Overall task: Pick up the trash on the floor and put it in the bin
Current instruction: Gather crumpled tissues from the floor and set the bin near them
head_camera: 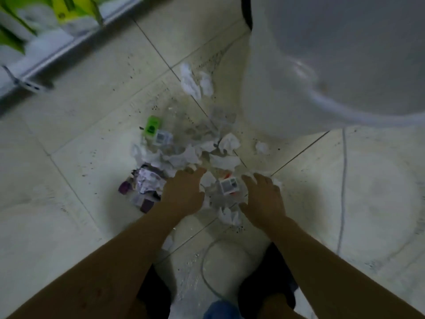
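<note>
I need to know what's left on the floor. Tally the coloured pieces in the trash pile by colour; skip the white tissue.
Green packet, at the pile's far left edge: 1
Purple wrapper, crumpled beside the left hand: 1
Orange-and-white packet, between the left hand and the right hand: 1
Total: 3

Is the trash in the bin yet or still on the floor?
On the floor. The crumpled tissues and wrappers lie scattered on the tiles beside the white bin; both hands are only reaching into the pile.
</note>
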Available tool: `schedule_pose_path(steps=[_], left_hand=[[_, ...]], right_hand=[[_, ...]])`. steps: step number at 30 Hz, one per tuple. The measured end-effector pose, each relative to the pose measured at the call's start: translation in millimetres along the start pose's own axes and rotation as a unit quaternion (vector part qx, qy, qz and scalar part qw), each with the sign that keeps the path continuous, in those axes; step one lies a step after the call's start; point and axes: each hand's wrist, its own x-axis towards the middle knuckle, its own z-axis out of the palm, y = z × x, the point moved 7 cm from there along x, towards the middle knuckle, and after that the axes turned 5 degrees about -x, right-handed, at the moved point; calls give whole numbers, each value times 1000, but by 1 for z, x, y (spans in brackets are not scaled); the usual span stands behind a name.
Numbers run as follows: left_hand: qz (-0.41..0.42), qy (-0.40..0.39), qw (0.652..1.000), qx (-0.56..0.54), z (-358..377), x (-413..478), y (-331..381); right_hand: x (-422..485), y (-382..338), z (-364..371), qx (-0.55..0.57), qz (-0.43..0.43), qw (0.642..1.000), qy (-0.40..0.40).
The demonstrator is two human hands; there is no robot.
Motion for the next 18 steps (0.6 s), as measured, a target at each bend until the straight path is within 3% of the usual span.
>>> schedule_pose_path(steps=[4,8,14,18], left_hand=[[5,23,994,105,39,46,-15],[21,70,986,151,53,69,-22],[36,193,978,65,18,51,-14],[33,210,977,0,-28,-9,4]], right_hand=[[51,0,41,-107,-53,992,35],[75,2,64,-141,-105,983,61],[65,5,43,-175,-92,977,79],[22,-1,-3,-130,-37,989,59]])
